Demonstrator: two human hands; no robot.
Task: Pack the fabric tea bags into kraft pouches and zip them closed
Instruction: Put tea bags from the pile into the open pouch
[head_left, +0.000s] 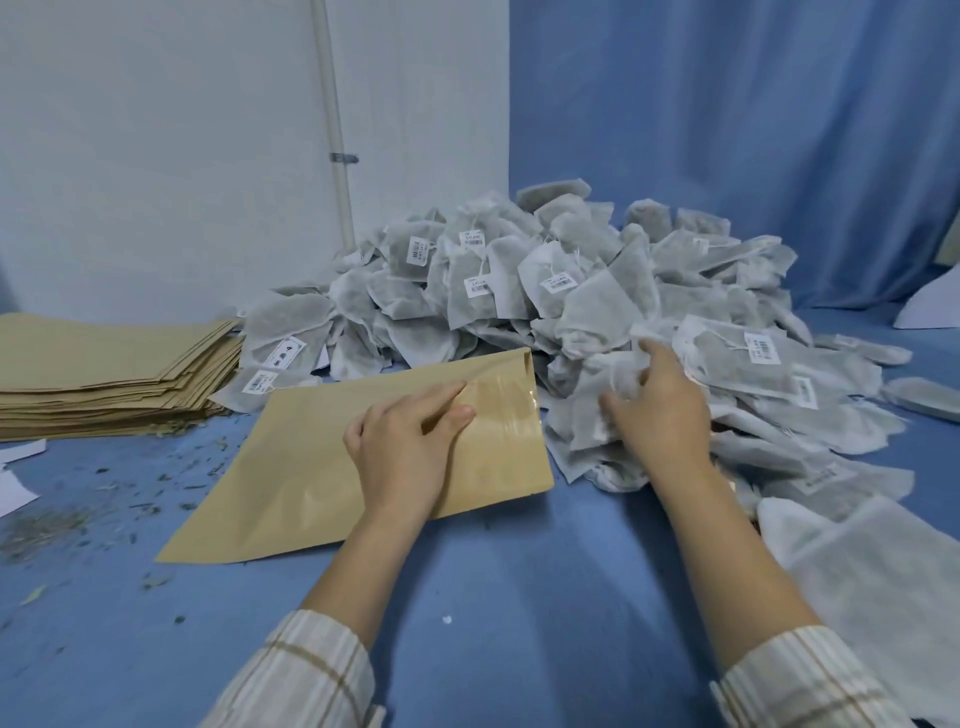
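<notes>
The tea bags (571, 291) are judged light, soft and limp, and likely to snag on tag strings; take one by its fabric body, not the tag. The pouch (332, 467) is thin, creasable kraft; hold it near the mouth. Bags are grey-white mesh with barcode tags, heaped on the blue desk (519, 597). The pouch lies flat beside the heap. The left hand (405, 447) presses the pouch with relaxed fingers; the right hand (660, 410) curls round a bag at the heap's edge
</notes>
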